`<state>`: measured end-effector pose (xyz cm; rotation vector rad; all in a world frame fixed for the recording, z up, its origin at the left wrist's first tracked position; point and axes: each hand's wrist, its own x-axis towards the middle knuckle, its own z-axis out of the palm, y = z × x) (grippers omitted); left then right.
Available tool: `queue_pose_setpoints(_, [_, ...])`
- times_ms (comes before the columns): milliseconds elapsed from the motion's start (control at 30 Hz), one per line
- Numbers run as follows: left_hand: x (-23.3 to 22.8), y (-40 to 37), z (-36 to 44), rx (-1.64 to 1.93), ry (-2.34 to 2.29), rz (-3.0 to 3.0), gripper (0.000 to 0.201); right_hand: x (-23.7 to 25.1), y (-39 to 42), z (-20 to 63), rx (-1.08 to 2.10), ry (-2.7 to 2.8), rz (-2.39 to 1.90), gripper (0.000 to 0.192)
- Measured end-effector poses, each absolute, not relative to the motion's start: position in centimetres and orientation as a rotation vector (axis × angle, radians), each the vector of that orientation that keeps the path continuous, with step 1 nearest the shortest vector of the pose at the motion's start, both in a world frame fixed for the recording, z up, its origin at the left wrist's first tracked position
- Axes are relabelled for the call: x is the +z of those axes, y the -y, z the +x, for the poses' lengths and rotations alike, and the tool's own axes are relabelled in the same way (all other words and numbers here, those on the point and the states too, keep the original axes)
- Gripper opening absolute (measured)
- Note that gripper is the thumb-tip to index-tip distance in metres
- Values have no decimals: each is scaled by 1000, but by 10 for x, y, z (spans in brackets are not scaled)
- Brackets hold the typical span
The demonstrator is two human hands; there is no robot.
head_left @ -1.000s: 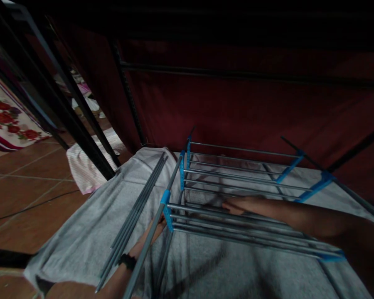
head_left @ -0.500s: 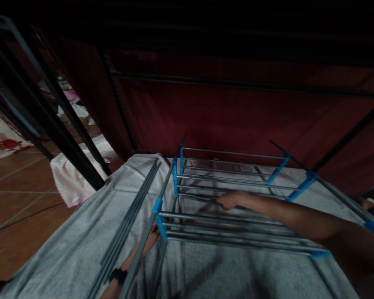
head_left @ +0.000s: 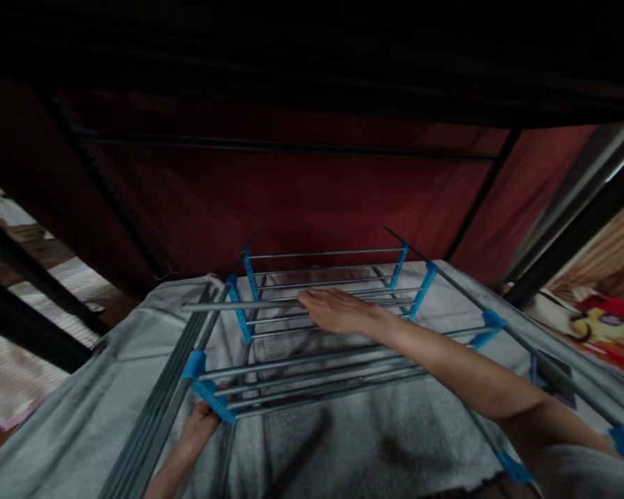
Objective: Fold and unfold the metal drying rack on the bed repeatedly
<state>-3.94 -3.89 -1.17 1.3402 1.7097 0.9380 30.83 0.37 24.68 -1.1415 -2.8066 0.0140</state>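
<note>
A rack of grey metal tubes and blue plastic brackets lies across a grey cloth (head_left: 109, 388). My right hand (head_left: 338, 310) is closed around a loose metal tube (head_left: 239, 305), raised over the middle of the rack; its free end points left, past the side pole. My left hand (head_left: 200, 421) is at the near left corner, fingers curled against the blue bracket (head_left: 213, 395), partly hidden by it. From that bracket several crossbars (head_left: 312, 360) run to the right-hand bracket (head_left: 486, 329). Farther back, more crossbars join another pair of blue brackets.
Several loose tubes (head_left: 156, 395) lie along the left side of the rack. Dark metal posts (head_left: 31, 319) stand at the left, and a red cloth (head_left: 291, 194) hangs behind. Toward the right is a dark flat object (head_left: 554, 378) beside the pole.
My right hand has risen from among the crossbars and now holds a tube above them, pointing left. My left hand stays by the near left bracket. The view has swung to the right.
</note>
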Motion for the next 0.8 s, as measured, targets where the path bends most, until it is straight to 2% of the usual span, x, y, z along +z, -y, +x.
queue_pose_setpoints(367, [-11, 40, -48, 869, -1669, 1394, 20, 249, 9, 313, -296, 2681, -1085, 21])
queue_pose_setpoints(567, [-21, 37, -54, 882, -1690, 1396, 31, 238, -1, 333, -291, 2695, -1160, 21])
queue_pose_setpoints(800, [-26, 34, -54, 869, -1747, 1391, 26, 225, -3, 338, -327, 2724, -1125, 22])
